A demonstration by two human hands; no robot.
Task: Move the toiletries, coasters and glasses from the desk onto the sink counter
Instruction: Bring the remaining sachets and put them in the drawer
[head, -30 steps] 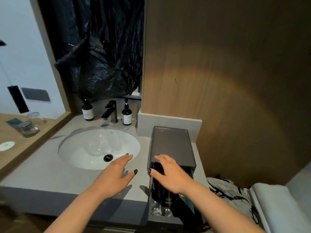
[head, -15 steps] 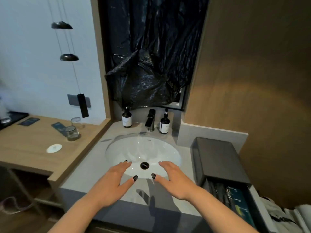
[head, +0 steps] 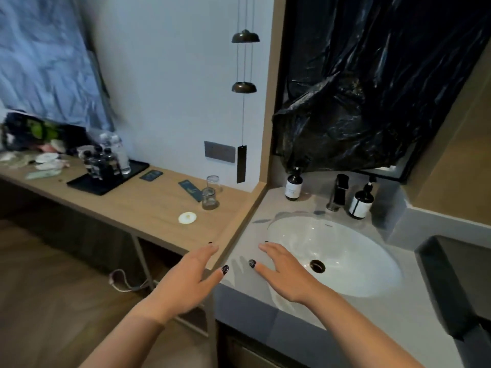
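The desk (head: 148, 205) now fills the left; both hands (head: 186, 277) (head: 285, 272) hover open, seemingly empty

The tabletop (head: 148, 205) is showing pale wood grain with a matt finish. The sink counter (head: 398, 309) is looking like smooth, matt grey stone, while the basin (head: 353, 248) is gleaming as glossy white ceramic. Two glasses (head: 210, 199) are standing clear and shiny beside a dark, flat coaster (head: 190, 190). The tap (head: 338, 192) is looking like dark metal. Crinkled black plastic sheeting (head: 372, 83) is catching glossy highlights. The tray (head: 106, 179) is appearing matt black. The floor (head: 53, 288) is showing wood grain.
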